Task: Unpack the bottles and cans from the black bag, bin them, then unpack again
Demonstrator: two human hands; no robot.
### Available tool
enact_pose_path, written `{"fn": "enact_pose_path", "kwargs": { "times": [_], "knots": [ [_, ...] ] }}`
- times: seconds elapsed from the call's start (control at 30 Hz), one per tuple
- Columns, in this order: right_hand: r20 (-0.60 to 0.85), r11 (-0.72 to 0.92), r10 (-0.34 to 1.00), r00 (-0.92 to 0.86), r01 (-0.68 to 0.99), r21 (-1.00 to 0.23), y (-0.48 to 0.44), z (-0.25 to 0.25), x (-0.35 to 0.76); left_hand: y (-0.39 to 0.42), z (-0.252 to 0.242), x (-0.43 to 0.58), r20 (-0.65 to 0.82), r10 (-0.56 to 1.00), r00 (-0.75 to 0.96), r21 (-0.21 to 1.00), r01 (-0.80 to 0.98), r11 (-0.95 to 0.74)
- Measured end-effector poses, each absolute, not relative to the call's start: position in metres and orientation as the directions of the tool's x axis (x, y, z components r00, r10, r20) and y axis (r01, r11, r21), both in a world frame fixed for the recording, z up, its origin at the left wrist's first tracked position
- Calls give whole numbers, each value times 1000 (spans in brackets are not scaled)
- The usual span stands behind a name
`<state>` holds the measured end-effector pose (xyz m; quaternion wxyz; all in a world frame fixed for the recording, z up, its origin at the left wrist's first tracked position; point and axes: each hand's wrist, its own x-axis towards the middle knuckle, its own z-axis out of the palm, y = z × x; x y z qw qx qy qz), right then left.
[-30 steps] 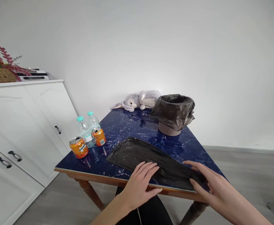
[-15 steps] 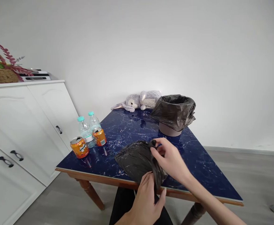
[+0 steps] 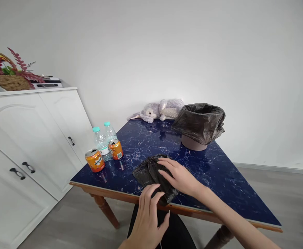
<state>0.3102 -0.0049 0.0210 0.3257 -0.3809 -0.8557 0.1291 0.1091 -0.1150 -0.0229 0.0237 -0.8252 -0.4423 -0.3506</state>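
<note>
A black plastic bag, folded over on itself, lies at the front edge of the blue marbled table. My right hand rests on its right part with the fingers stretched out and slightly apart. At the bag's near edge is my left hand, fingers curved and spread, the thumb apart from them. Its fingertips reach the bag or hover just over it; I cannot tell which. Neither hand grips the bag.
Two orange soda cans and two clear bottles with teal caps stand at the left. A bin lined with a black bag stands at the back right. Beside it lies a plush rabbit. A white cabinet is left, a black seat below.
The right side of the bag has been folded over to the left and lies flatter. My right hand has let go of its pinched edge and flattened. My left hand has opened and moved left.
</note>
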Motion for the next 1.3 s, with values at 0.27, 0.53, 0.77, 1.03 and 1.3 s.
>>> {"fn": "enact_pose_path", "kwargs": {
  "times": [0.27, 0.53, 0.77, 1.03, 1.3],
  "knots": [
    [241, 679, 728, -642, 629, -378, -5, -15, 341, -88, -12, 121, 486, 694, 532, 232, 687, -689],
    [170, 615, 767, -619, 632, -471, -31, 18, 362, -80, -13, 95, 541, 715, 442, 357, 649, -671],
    [237, 646, 726, -646, 521, -558, -53, 31, 363, -89, 1, 65, 431, 866, 254, 626, 606, -490],
    [202, 518, 840, -504, 631, -578, -27, 36, 333, -62, 8, 51, 398, 913, 86, 612, 717, -334],
    [24, 356, 918, -397, 794, -492, 22, 9, 307, -25, 23, 66, 692, 659, 294, 111, 859, -499]
  ]
}}
